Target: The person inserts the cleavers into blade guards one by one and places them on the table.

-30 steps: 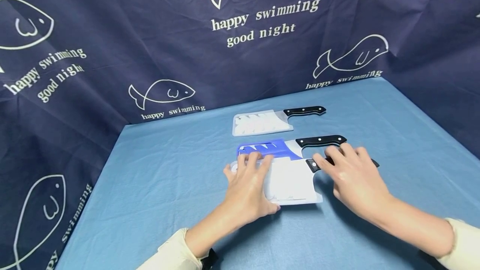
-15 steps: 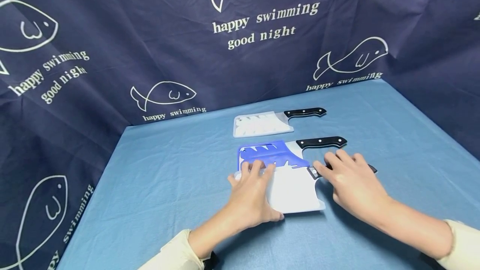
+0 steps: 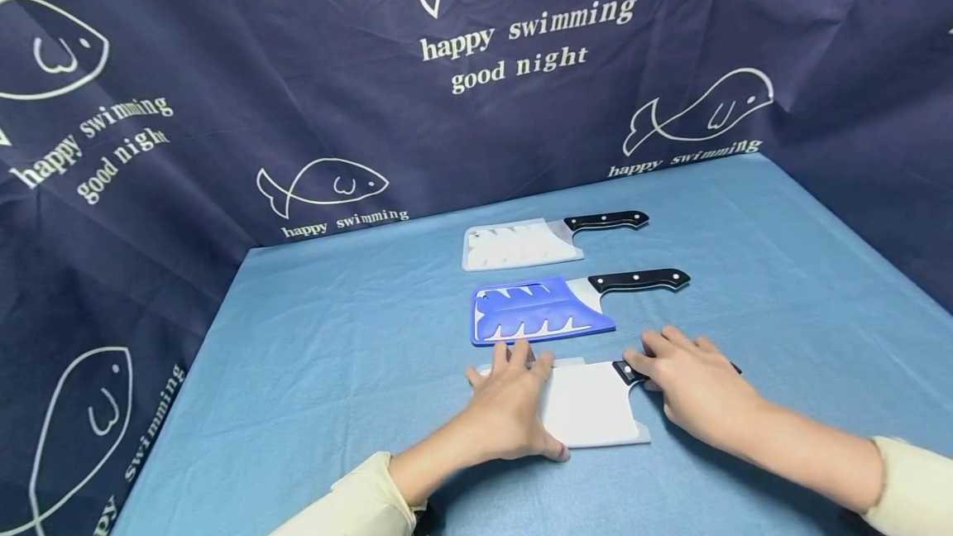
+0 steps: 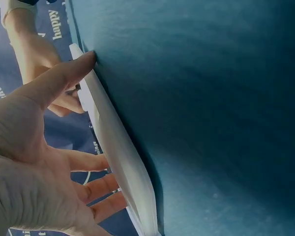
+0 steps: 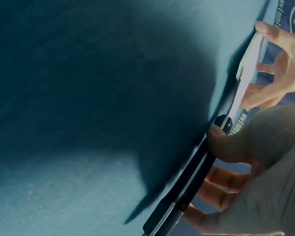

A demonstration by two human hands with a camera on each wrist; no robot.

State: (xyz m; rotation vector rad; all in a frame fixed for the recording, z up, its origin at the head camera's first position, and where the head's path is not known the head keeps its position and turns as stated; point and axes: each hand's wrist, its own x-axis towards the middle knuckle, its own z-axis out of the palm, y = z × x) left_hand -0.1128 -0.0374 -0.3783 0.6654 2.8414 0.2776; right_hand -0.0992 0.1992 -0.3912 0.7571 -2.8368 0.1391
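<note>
Nearest to me on the table, a cleaver in a white blade cover [image 3: 591, 408] lies crosswise with its black handle [image 3: 628, 371] to the right. My left hand [image 3: 510, 416] spans the cover's left part, thumb on the near edge and fingertips at the far edge. In the left wrist view the cover [image 4: 125, 157] shows edge-on, close over the cloth. My right hand [image 3: 696, 383] grips the riveted handle, hiding most of it from the head view. Thumb and fingers hold opposite sides of that handle [image 5: 189, 179] in the right wrist view.
Just beyond lies a cleaver in a blue cover [image 3: 532, 313], handle rightward. Farther back is another cleaver in a whitish cover [image 3: 517, 246]. All lie on a blue cloth-covered table [image 3: 335, 337], with a dark fish-printed curtain [image 3: 506, 139] behind.
Both hands have drawn the near cleaver toward me. It overlapped the blue cover in the head view earlier; now a strip of cloth shows between them.
</note>
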